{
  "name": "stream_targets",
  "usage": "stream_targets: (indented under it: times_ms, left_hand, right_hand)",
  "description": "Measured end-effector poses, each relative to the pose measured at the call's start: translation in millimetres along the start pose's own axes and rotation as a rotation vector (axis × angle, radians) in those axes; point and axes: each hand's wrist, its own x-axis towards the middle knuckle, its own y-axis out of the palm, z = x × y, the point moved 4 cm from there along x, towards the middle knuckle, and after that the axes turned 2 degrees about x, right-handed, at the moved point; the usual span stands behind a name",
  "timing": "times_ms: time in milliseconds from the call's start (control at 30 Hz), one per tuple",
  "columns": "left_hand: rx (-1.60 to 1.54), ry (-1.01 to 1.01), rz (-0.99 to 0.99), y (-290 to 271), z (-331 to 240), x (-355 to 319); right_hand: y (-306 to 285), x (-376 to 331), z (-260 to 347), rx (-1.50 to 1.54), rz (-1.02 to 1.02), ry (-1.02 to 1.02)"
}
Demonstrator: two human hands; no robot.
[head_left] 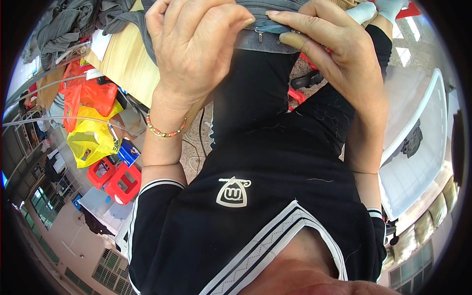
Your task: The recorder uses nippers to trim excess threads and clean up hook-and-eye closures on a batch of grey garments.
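Both my hands are raised over grey fabric (268, 45) lying across my lap. A short blue-grey zipper (268, 25) with a small metal pull (260, 36) sits between them. My right hand (339, 51) pinches the zipper's right end between thumb and fingers. My left hand (194, 51) is closed, its thumb and forefinger pressed together at the zipper's left end. Whatever is between those left fingertips, if anything, is too small to make out. A beaded bracelet (164, 132) circles my left wrist.
A light wooden table (130, 59) stands at the left, with grey garments (64, 32) piled on its far side. Red and yellow plastic bags (93, 135) hang beside it, above red containers (123, 183). A white plastic bin (418, 162) at the right holds dark cloth.
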Motion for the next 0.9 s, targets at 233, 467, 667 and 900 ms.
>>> stream_targets:
  times_ms: [233,467,667,900]
  left_hand:
    - [-0.713,-0.096,-0.399,25.3,-3.2,11.8]
    - [-0.345,-0.221,-0.101,-4.6,12.0,-7.1]
    - [-0.53,-0.516,-0.007,3.8,28.0,-53.9]
    - [-0.529,-0.547,0.057,9.3,8.5,-57.3]
  right_hand:
    - [-0.5,-1.0,1.1,-0.017,-0.028,-0.023]
    - [5.6,-2.5,-7.2,0.015,-0.049,-0.013]
    - [31.5,-21.8,-62.9,0.322,-0.15,0.105]
    - [17.9,-28.9,-78.0,0.491,0.011,0.097]
